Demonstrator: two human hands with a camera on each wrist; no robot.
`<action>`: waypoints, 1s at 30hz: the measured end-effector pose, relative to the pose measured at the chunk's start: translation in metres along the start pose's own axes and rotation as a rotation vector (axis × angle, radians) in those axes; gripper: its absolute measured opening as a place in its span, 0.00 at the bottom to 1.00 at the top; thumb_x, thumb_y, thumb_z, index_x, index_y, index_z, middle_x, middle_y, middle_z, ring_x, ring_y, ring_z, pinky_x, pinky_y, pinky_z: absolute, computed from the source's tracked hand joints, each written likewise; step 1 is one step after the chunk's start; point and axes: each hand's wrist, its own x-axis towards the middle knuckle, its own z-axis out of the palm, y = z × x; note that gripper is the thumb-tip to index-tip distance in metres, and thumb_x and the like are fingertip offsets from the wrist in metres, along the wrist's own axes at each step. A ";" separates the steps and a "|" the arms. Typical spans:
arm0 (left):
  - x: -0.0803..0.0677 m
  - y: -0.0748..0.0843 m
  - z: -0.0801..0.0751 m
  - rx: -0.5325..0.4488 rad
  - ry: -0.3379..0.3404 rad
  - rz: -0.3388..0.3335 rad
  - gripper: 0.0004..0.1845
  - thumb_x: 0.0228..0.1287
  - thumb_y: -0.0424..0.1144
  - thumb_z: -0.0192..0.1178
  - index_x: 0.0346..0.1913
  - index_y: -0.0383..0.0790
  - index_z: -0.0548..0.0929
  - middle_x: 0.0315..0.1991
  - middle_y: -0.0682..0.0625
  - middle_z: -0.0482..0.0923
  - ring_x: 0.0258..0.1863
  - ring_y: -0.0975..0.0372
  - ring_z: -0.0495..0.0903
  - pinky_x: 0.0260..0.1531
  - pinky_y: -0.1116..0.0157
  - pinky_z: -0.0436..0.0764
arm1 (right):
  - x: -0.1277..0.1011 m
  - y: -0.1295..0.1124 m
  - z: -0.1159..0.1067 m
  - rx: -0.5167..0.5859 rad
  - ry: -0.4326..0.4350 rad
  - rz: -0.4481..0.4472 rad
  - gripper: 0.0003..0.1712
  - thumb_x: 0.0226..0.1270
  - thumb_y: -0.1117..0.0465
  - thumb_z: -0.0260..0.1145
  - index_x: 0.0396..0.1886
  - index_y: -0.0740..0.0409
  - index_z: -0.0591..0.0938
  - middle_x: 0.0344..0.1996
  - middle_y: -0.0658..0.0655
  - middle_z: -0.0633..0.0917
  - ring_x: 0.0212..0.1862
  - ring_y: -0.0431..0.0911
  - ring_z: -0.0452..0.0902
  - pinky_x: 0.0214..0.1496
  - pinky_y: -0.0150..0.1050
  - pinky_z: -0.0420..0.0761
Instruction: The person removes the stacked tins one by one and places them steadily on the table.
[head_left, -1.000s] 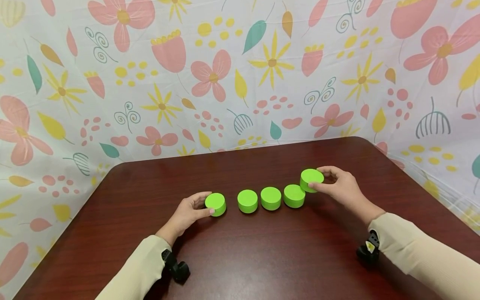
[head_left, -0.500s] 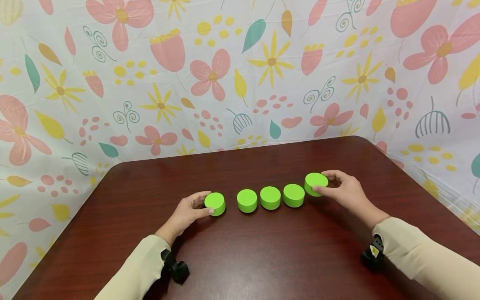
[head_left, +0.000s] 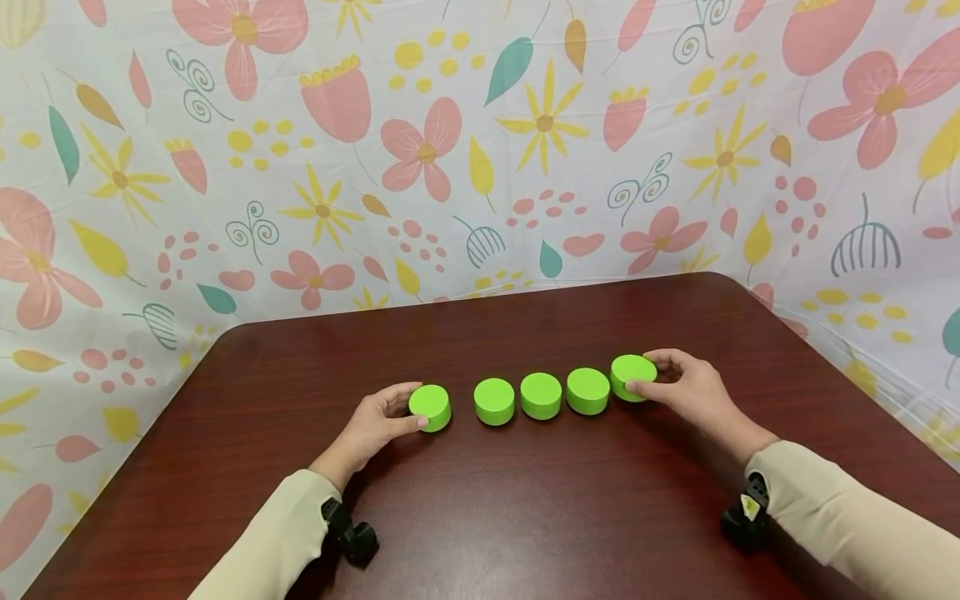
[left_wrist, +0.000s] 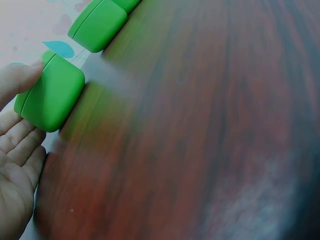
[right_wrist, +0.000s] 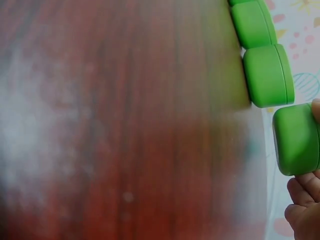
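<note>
Several identical green round lidded cases form a row on the table. At the row's left end, my left hand [head_left: 378, 423] pinches the leftmost case [head_left: 430, 402] between thumb and fingers; its lid seam shows in the left wrist view, where the case [left_wrist: 55, 95] sits on the table. Three cases stand untouched in the middle: one left [head_left: 494, 402], one central [head_left: 541, 395], one right [head_left: 588, 391]. My right hand [head_left: 693, 385] grips the rightmost case [head_left: 628, 372] by its side. In the right wrist view this case [right_wrist: 296, 142] is slightly off the tabletop.
The dark red wooden table [head_left: 480, 508] has rounded far corners. A flower-print cloth [head_left: 480, 150] hangs behind it and at both sides. Black wrist cameras are strapped at the left cuff [head_left: 352, 533] and the right cuff [head_left: 746, 517].
My right hand has moved its case right and then down, away from overlapping its neighbour, to the row's right end. The left hand and the other cases have stayed put.
</note>
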 end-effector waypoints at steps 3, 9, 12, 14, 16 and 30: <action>0.000 0.000 0.000 0.002 0.003 0.002 0.31 0.54 0.33 0.66 0.62 0.36 0.70 0.59 0.40 0.73 0.61 0.50 0.68 0.58 0.54 0.69 | -0.001 0.002 0.001 0.004 -0.001 0.013 0.34 0.51 0.48 0.73 0.53 0.64 0.75 0.43 0.62 0.82 0.34 0.26 0.72 0.34 0.25 0.74; -0.001 0.001 0.000 0.002 0.003 -0.005 0.31 0.54 0.34 0.66 0.62 0.35 0.70 0.59 0.40 0.73 0.62 0.50 0.68 0.59 0.54 0.69 | -0.002 0.005 0.002 0.009 -0.015 0.037 0.35 0.51 0.48 0.73 0.53 0.64 0.75 0.42 0.61 0.82 0.35 0.29 0.73 0.34 0.26 0.74; -0.001 0.000 0.000 -0.001 0.001 -0.007 0.31 0.54 0.33 0.66 0.62 0.35 0.70 0.59 0.40 0.72 0.62 0.50 0.68 0.59 0.54 0.69 | -0.003 0.006 0.003 0.012 -0.019 0.038 0.35 0.51 0.48 0.73 0.53 0.64 0.75 0.43 0.61 0.81 0.35 0.31 0.73 0.34 0.27 0.75; -0.001 0.001 0.000 -0.006 0.002 -0.005 0.31 0.54 0.33 0.66 0.62 0.35 0.70 0.59 0.40 0.72 0.62 0.50 0.68 0.59 0.54 0.68 | -0.003 0.007 0.003 0.012 -0.023 0.039 0.35 0.51 0.47 0.72 0.53 0.64 0.75 0.43 0.61 0.81 0.36 0.31 0.72 0.34 0.27 0.74; 0.000 0.001 0.000 -0.014 0.003 -0.002 0.31 0.54 0.33 0.66 0.62 0.35 0.70 0.59 0.40 0.73 0.62 0.50 0.68 0.59 0.54 0.68 | -0.003 0.008 0.003 0.008 -0.027 0.043 0.35 0.51 0.46 0.72 0.53 0.63 0.75 0.43 0.60 0.81 0.36 0.32 0.72 0.35 0.27 0.74; 0.001 -0.001 0.000 -0.022 -0.008 0.006 0.31 0.54 0.33 0.66 0.62 0.35 0.70 0.59 0.40 0.72 0.62 0.50 0.68 0.58 0.56 0.70 | -0.004 0.011 0.006 0.040 -0.040 0.070 0.35 0.52 0.48 0.72 0.54 0.65 0.73 0.44 0.61 0.80 0.36 0.30 0.71 0.36 0.26 0.73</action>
